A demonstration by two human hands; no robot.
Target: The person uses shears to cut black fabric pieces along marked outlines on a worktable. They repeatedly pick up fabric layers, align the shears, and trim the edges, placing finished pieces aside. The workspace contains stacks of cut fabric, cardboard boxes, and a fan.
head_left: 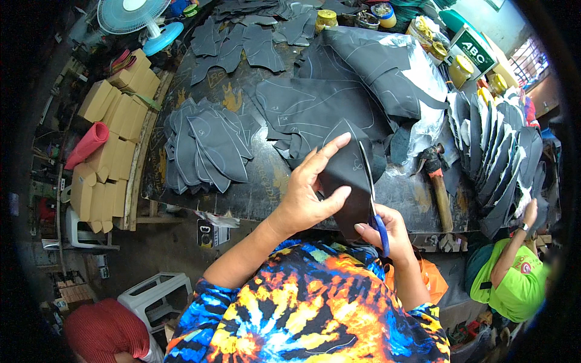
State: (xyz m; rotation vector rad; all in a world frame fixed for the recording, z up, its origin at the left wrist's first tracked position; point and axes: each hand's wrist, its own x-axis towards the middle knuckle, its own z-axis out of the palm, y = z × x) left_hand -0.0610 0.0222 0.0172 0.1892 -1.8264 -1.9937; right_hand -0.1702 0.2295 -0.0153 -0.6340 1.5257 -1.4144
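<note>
Left hand (308, 193) pinches dark curved leather piece (348, 181); right hand (387, 233), just beside, grips blue-handled scissors (376, 212) cutting its edge.

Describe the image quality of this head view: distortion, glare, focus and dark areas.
Head view: strong fisheye bending, so the table edge curves and a black vignette rings the frame; glare shines off the clear plastic sheet and the glossy tabletop; the left hand, the right hand with blue-handled scissors and the dark leather piece are sharp; the floor at lower left lies in shadow.
</note>
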